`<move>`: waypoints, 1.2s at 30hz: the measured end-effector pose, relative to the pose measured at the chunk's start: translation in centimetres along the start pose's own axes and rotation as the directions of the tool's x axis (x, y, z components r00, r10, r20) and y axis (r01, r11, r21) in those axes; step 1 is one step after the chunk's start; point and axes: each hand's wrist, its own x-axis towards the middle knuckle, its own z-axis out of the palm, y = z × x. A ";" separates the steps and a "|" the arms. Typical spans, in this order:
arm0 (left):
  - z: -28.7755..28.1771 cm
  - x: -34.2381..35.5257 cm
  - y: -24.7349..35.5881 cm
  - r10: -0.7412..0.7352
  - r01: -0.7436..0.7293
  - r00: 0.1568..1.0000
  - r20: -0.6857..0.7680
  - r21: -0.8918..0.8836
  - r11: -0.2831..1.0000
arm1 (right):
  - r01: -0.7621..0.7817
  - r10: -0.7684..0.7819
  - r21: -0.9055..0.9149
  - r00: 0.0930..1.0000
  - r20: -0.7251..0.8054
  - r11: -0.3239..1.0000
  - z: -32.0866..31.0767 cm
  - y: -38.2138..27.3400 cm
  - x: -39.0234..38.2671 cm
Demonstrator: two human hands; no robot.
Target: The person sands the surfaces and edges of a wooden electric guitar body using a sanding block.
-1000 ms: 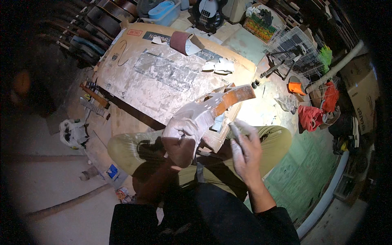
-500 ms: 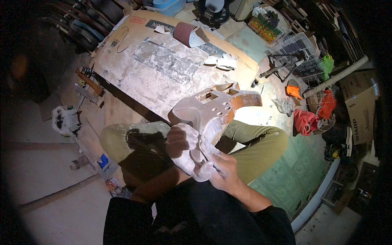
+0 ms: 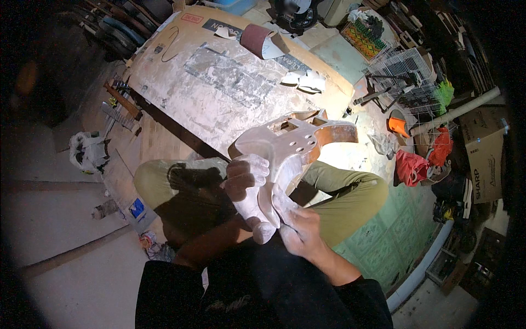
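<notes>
The guitar body [image 3: 263, 143] is over my lap, between my bent knees, its face tilted up so that the cut cavity and round holes show. A second ago my right hand [image 3: 298, 222] was held off it; now that hand is against the near edge, beside the curved horn, and the face has turned more into view. I take it that the pause is over and both my hands are on the piece at once, one steadying, one working. Since half a second ago little has shifted.

My left hand [image 3: 246, 178] is wrapped over the horn: its four fingers lie close together and curled, its thumb reaching down along the near side, so the wood is gripped between them. My right fingers are bent and near one another, laid along the edge; their undersides are hidden, and I cannot tell whether they pinch a scrap of something there. Pale dust coats both hands.

Under the work are my green trousers [image 3: 350, 189]. Beyond lies the dusty cardboard [image 3: 164, 98], with white scraps [image 3: 311, 82] and a curled, reddish-brown sheet [image 3: 255, 40] on it. Farther out, a white bag [image 3: 86, 153] sits on my left, and a red bag [image 3: 411, 167] and a wire rack [image 3: 405, 71] on my right.
</notes>
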 end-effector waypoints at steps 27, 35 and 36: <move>0.0 1.9 0.3 -0.077 0.079 0.997 0.031 -0.047 0.996 | -0.182 0.179 -0.120 0.983 -0.039 0.976 -0.8 2.0 2.4; -0.3 1.6 0.9 -0.095 0.097 0.995 0.039 -0.053 0.994 | -0.230 0.228 -0.057 0.973 -0.046 0.971 -0.3 2.2 1.4; -0.3 1.6 0.7 -0.093 0.095 0.995 0.043 -0.048 0.994 | -0.109 0.110 -0.076 0.994 0.011 0.991 -0.1 0.4 0.8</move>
